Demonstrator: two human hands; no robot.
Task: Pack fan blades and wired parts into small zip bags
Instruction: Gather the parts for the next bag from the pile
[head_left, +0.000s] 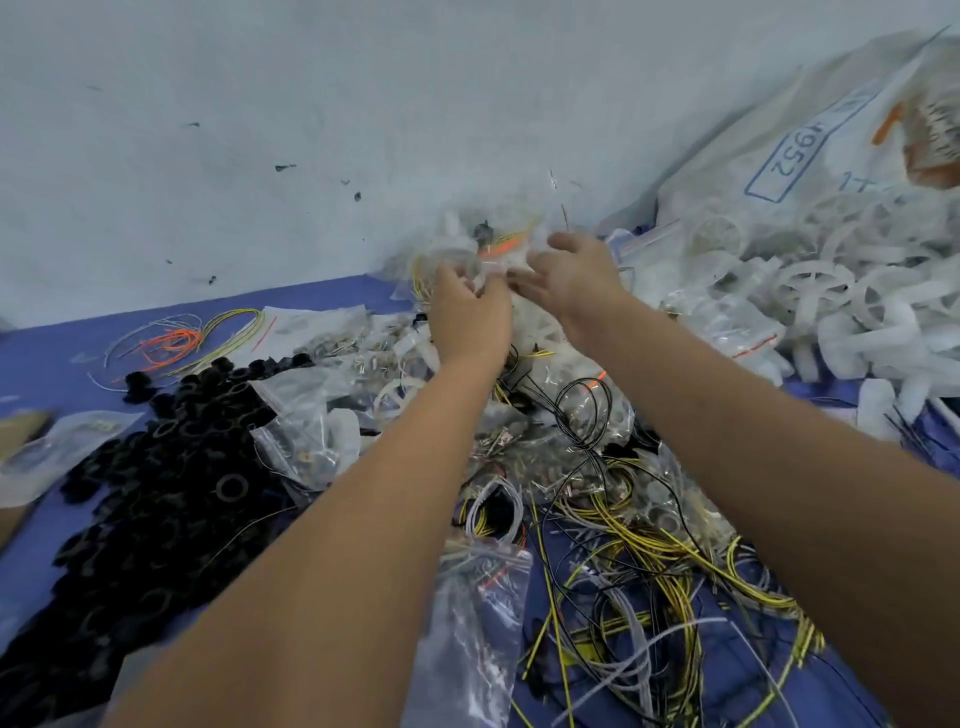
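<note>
Both hands meet at the far side of the bench, against the wall, over a small clear zip bag that already seems to hold a white fan blade and a bit of orange and yellow wire. The left hand has its fingers curled round the bag's near edge. The right hand reaches in from the other side, fingers bent toward the same bag, apparently pinching its mouth, though the blur makes that hard to be sure of. To my eye they are either pressing the seal closed or setting the finished bag on the heap behind.

That heap of filled bags against the wall looks small next to what is left. To the right, loose white fan blades spill in a big drift from a large printed sack. Nearer the person, a thick tangle of yellow, black and white wires covers the blue bench. A few partly filled bags lie among the wires. On the left sits a wide pile of black rings, with some loose orange and yellow wires beyond it. I'd judge the job is far from finished.
</note>
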